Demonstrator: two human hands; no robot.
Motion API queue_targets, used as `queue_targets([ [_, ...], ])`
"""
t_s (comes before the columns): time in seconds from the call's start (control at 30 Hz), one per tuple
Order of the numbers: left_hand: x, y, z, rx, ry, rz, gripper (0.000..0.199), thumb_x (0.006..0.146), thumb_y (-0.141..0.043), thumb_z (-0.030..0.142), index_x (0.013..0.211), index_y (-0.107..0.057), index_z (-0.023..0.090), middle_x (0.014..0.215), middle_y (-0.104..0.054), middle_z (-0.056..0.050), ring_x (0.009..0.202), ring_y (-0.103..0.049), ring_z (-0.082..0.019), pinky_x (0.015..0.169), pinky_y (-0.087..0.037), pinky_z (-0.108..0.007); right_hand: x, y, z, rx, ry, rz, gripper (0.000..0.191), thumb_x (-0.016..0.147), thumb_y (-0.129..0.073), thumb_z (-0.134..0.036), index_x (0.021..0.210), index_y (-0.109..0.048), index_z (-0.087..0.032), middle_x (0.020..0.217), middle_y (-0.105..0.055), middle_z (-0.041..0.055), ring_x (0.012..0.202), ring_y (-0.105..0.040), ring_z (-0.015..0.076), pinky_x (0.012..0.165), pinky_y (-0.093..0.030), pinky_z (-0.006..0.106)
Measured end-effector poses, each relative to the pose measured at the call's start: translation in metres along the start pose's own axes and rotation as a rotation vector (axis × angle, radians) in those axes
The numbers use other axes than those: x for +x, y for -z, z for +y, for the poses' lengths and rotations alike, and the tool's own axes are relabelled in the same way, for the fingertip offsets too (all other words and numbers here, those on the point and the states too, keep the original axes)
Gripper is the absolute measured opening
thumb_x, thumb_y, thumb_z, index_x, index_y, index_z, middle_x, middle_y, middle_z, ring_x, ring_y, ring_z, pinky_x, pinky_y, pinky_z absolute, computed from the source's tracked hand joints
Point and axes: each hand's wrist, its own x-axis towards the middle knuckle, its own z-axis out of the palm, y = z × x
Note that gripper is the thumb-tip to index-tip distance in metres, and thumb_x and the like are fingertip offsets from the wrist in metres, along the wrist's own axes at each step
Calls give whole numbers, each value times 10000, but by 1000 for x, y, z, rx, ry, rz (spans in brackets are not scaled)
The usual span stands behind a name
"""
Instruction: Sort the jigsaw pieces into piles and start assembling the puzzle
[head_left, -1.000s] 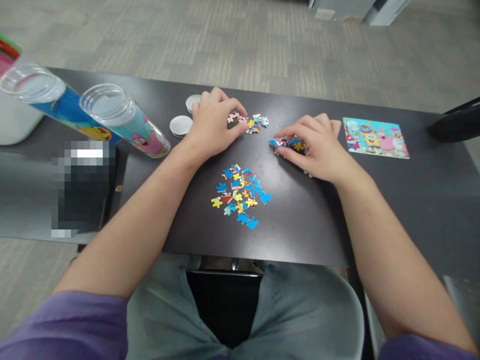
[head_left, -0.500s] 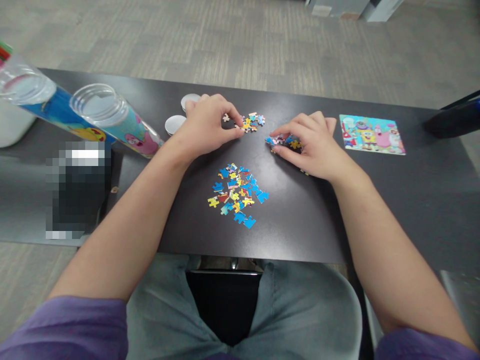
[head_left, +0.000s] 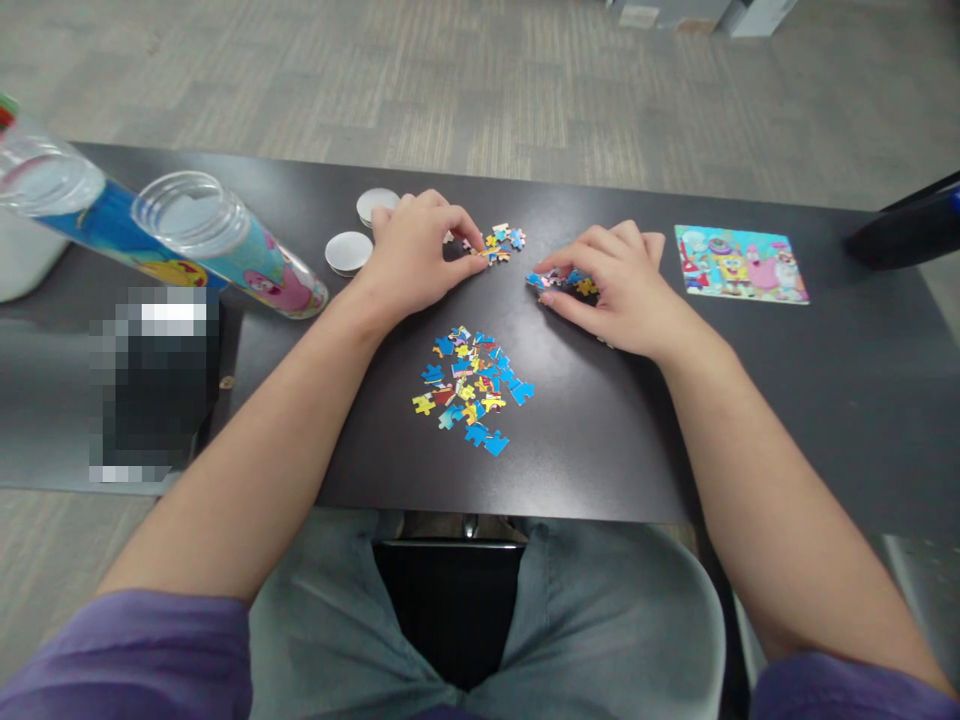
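Observation:
My left hand (head_left: 420, 250) is at the small far pile of puzzle pieces (head_left: 504, 240), its thumb and forefinger closed around a piece at the pile's near left side. To the right, my right hand (head_left: 619, 285) curves over another group of pieces (head_left: 581, 282), with thumb and forefinger at a blue and pink piece (head_left: 537, 281); the palm hides part of this group. Nearer to me lies a larger loose pile of blue, yellow and red pieces (head_left: 472, 385), which neither hand touches.
A cartoon picture card (head_left: 742, 265) lies on the dark table (head_left: 600, 440) at the right, with a black object (head_left: 904, 235) beyond it. Two clear-topped tubes (head_left: 262, 265) (head_left: 112, 220) and white round lids (head_left: 349, 252) are at the left.
The whole view has shifted slightly. Both hands keep nearly the same pose at their pieces, and the near pile looks unchanged.

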Motion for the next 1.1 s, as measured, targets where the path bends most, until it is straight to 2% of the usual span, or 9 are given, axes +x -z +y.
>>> queue_targets([
  [0.17, 1, 1, -3, -26, -47, 2, 194, 1076, -906, 542, 1154, -982, 382, 1342, -894, -96, 1367, -754, -446, 1277, -545, -725, -1, 1, 1, -2, 10, -9, 322, 1266, -715, -429, 1527, -889, -353, 1390, -855, 148, 1393, -694, 487, 1236, -450, 677],
  [0.3, 2, 8, -1, -104, -79, -2, 240, 1080, -902, 595, 1163, -983, 385, 1285, -903, -96, 1347, -764, -436, 1216, -595, -681, -1, 1, 0, 0, 15, -1, 325, 1246, -729, -416, 1509, -896, -322, 1373, -856, 165, 1368, -686, 489, 1225, -457, 688],
  [0.43, -2, 15, 10, -128, -178, -88, 181, 1075, -902, 564, 1125, -989, 413, 1305, -890, -75, 1351, -775, -402, 1219, -611, -612, -1, 0, -1, 20, 18, 17, 330, 1260, -712, -440, 1494, -907, -313, 1372, -860, 159, 1348, -684, 481, 1221, -454, 684],
  [0.53, -6, 16, 16, -97, -286, -180, 125, 1033, -898, 474, 1028, -976, 376, 1292, -880, -58, 1351, -801, -388, 1286, -570, -609, 0, -1, 0, 35, 25, 35, 327, 1233, -753, -396, 1475, -925, -261, 1351, -861, 167, 1353, -693, 487, 1206, -439, 672],
  [0.6, -7, 16, 16, -95, -309, -227, 118, 994, -868, 414, 1021, -968, 358, 1282, -889, -53, 1342, -814, -385, 1262, -576, -600, 0, -1, 0, 32, 29, 27, 327, 1237, -773, -373, 1490, -930, -237, 1350, -859, 181, 1367, -698, 492, 1203, -433, 669],
  [0.7, -5, 18, 11, -115, -251, -177, 208, 971, -823, 389, 1120, -966, 361, 1304, -909, -65, 1254, -819, -373, 1167, -615, -583, 0, -1, -3, 25, 37, 16, 309, 1252, -804, -354, 1510, -941, -255, 1383, -855, 188, 1380, -703, 486, 1215, -441, 671],
  [0.83, 0, 21, 3, -94, -137, -54, 200, 1020, -849, 520, 1139, -929, 380, 1279, -921, -79, 1258, -798, -399, 1149, -633, -612, 0, -2, -9, 14, 77, -1, 262, 1273, -824, -379, 1454, -1010, -341, 1481, -829, 180, 1392, -709, 473, 1238, -462, 699],
  [0.97, 2, 22, -4, -70, -111, -64, 241, 1018, -872, 618, 1088, -903, 390, 1279, -925, -74, 1291, -808, -409, 1168, -629, -625, -1, -1, -12, 18, 141, -47, 305, 1306, -762, -463, 1420, -1043, -443, 1473, -821, 159, 1389, -696, 483, 1230, -476, 738],
  [1.1, 3, 19, -9, -107, -105, -61, 223, 1025, -867, 585, 1073, -885, 368, 1251, -937, -74, 1309, -820, -409, 1157, -632, -597, -4, -1, -15, 73, 252, -69, 287, 1289, -790, -449, 1375, -1062, -421, 1469, -802, 160, 1369, -676, 453, 1210, -457, 687],
])
